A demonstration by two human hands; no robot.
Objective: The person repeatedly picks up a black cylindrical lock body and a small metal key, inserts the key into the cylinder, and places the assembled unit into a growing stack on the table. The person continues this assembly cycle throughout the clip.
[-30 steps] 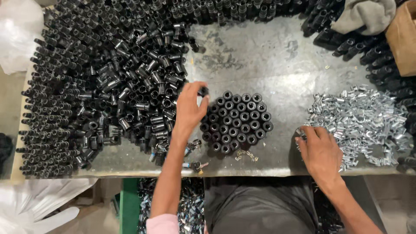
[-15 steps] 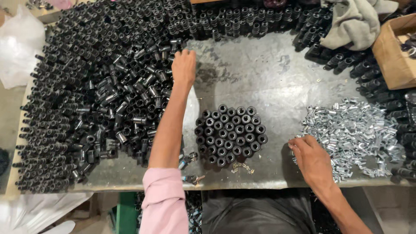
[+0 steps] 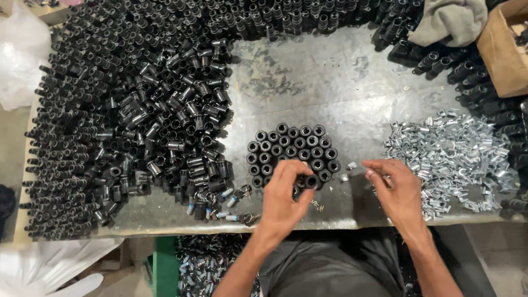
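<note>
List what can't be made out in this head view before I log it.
- Left hand: its fingers cover the near edge of the upright black tube cluster; its hold on a tube is unclear.
- Right hand: whatever its fingertips pinch is too small to see, beside the silver clip pile.
- Cardboard box: cut off by the right edge, contents unreadable.
- Grey cloth: cut off by the top edge.

On a grey metal table (image 3: 341, 77), the left hand (image 3: 286, 198) touches the near edge of an upright cluster of black tubes (image 3: 293, 151). Just right of that cluster, the right hand (image 3: 399, 192) pinches a small piece beside a silver clip pile (image 3: 456, 159).
</note>
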